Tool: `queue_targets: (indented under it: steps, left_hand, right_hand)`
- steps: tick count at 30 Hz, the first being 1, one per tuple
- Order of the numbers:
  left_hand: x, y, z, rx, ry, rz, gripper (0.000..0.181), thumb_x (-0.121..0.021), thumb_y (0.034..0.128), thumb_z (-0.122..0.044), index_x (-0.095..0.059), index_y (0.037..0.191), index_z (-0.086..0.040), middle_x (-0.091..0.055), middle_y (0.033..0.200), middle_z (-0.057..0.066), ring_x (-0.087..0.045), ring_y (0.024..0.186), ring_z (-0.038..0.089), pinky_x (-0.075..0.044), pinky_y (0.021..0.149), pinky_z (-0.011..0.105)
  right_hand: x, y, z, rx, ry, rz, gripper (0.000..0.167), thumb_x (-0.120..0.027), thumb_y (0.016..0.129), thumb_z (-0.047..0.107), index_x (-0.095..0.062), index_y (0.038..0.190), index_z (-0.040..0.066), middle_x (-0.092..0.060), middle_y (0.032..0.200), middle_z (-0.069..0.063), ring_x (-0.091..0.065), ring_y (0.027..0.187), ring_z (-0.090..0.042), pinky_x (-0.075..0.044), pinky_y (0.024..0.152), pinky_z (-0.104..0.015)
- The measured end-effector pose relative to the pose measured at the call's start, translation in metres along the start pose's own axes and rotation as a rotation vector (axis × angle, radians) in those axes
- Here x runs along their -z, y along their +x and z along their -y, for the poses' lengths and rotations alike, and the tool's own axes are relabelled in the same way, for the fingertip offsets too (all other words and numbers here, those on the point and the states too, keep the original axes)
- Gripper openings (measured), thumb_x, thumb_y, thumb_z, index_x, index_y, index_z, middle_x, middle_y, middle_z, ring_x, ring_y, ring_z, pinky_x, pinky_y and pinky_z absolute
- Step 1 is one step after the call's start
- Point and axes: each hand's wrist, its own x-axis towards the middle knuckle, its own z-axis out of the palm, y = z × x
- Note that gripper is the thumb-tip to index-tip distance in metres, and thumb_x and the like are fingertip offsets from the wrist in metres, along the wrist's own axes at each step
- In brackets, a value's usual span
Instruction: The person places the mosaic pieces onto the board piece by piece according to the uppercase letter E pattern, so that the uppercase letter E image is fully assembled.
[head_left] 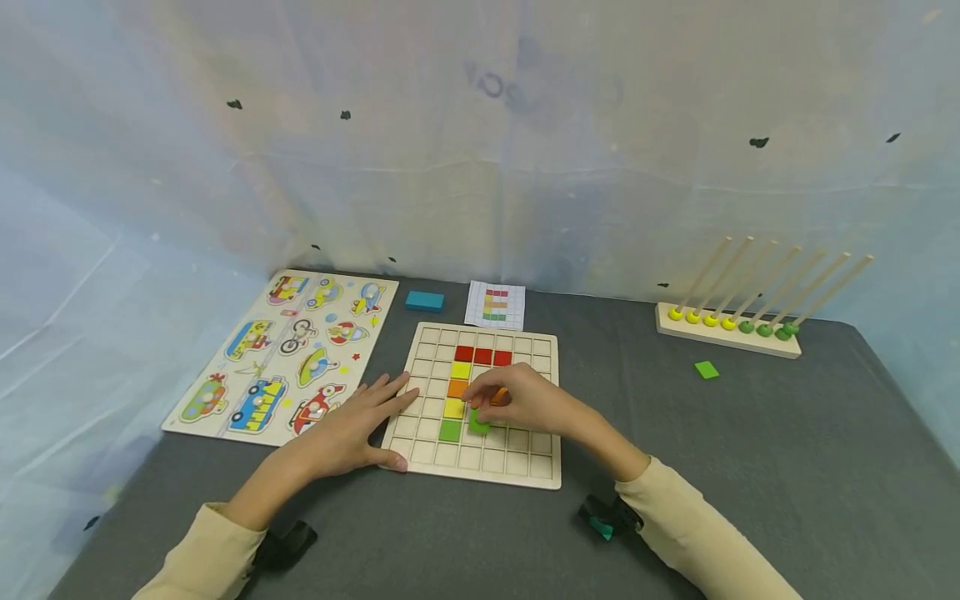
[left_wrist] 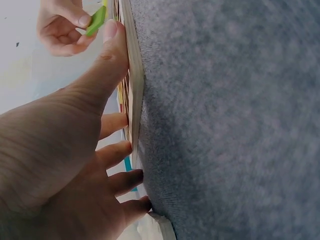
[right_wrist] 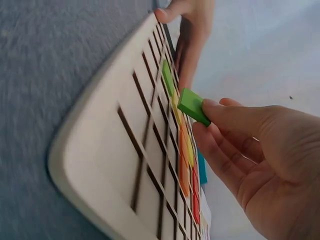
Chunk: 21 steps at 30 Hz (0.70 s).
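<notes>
A wooden grid board (head_left: 480,477) lies on the dark table. Set in its cells are a row of red tiles (head_left: 483,357), with yellow tiles (head_left: 453,408), an orange tile (head_left: 457,388) and a green tile (head_left: 450,431) running down below. My right hand (head_left: 528,400) pinches another green square tile (right_wrist: 194,106) between thumb and fingers, tilted just above the board, beside the seated green one. More orange shows behind these fingers, partly hidden. My left hand (head_left: 352,425) rests at the board's left edge, fingers spread, thumb at the near corner.
Behind the board lie a printed pattern card (head_left: 495,306) and a blue block (head_left: 425,301). A vehicle puzzle board (head_left: 300,354) lies at left. To the right are a loose green tile (head_left: 707,369) and a peg stand (head_left: 727,332) with yellow and green beads.
</notes>
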Motion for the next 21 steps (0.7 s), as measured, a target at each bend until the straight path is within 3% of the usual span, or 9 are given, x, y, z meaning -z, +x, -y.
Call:
queue_targets:
  steps: [6,14,21]
  left_hand:
    - [0.002,-0.002,0.001,0.003,-0.003,-0.002,0.1,-0.07,0.0757,-0.064,-0.035,0.153,-0.012,-0.02,0.161,0.014,-0.014,0.146,0.043,-0.016,0.115,0.062]
    - [0.002,-0.003,0.0,0.004,-0.012,-0.006,0.099,-0.073,0.0758,-0.06,-0.034,0.154,-0.011,-0.02,0.161,0.015,-0.014,0.146,0.044,-0.017,0.114,0.063]
    - [0.001,-0.001,-0.002,0.01,-0.015,0.003,0.1,-0.072,0.0752,-0.061,-0.035,0.154,-0.012,-0.019,0.162,0.013,-0.014,0.147,0.042,-0.017,0.115,0.062]
  right_hand:
    - [-0.014,0.007,0.003,-0.021,-0.024,0.044,0.021,-0.072,0.088,0.003,-0.071,0.109,0.005,-0.07,0.095,0.0,-0.061,0.082,-0.006,-0.055,0.077,-0.022]
    - [-0.022,0.007,0.007,-0.021,-0.154,0.022,0.02,-0.074,0.087,0.004,-0.072,0.106,0.008,-0.069,0.092,0.002,-0.06,0.082,-0.006,-0.053,0.077,-0.02]
    - [-0.019,0.002,0.004,-0.032,-0.142,0.023,0.02,-0.073,0.088,0.006,-0.072,0.107,0.008,-0.069,0.093,0.002,-0.061,0.081,-0.004,-0.054,0.075,-0.02]
